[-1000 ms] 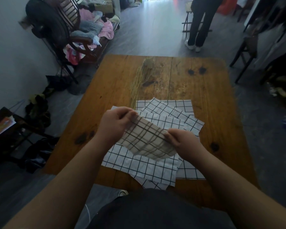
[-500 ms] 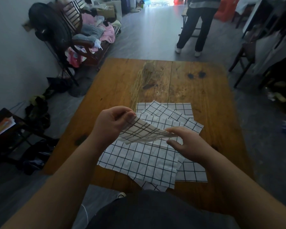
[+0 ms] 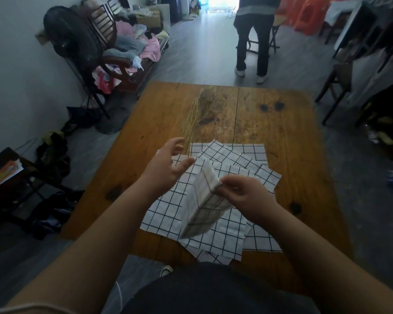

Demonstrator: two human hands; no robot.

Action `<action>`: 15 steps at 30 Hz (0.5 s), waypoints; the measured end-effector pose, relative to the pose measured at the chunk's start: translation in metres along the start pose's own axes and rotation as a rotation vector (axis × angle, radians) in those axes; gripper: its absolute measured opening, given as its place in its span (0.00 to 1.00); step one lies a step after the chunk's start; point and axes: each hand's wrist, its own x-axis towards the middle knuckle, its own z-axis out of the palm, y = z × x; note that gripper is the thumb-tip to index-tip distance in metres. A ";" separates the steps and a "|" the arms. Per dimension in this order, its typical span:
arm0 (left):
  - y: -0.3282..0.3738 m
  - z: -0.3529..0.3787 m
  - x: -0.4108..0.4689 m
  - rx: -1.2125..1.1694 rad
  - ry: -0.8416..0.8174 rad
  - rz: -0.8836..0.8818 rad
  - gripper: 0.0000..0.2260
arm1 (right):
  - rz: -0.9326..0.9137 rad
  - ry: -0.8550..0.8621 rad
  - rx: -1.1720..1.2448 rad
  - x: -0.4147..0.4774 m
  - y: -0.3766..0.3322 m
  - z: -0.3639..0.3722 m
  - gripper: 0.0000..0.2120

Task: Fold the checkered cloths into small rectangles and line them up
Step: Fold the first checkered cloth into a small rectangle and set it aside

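No readable text, label, brand or number anywhere. Checkered cloths (image 3: 168, 211): plain black grid only, no tag showing. Colourful printed sheet (image 3: 5, 174) on dark side stand (image 3: 7, 155), far left: print too blurred to read.

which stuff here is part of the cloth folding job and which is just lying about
Job: held cloth, pinched by right hand; left hand, open beside it; cloth pile; table.

Lying about: fan; clothes on bench; chair; person standing beyond the table.
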 end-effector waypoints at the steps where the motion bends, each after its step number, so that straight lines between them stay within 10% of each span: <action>1: 0.001 0.004 -0.004 0.009 -0.043 0.007 0.27 | -0.002 0.007 -0.001 0.000 0.000 0.000 0.08; 6: 0.006 0.035 -0.035 -0.057 -0.382 0.013 0.28 | 0.031 0.036 0.003 -0.007 0.003 -0.003 0.10; 15: 0.022 0.056 -0.039 -0.092 -0.276 0.155 0.09 | -0.049 0.098 -0.111 -0.018 0.000 -0.014 0.04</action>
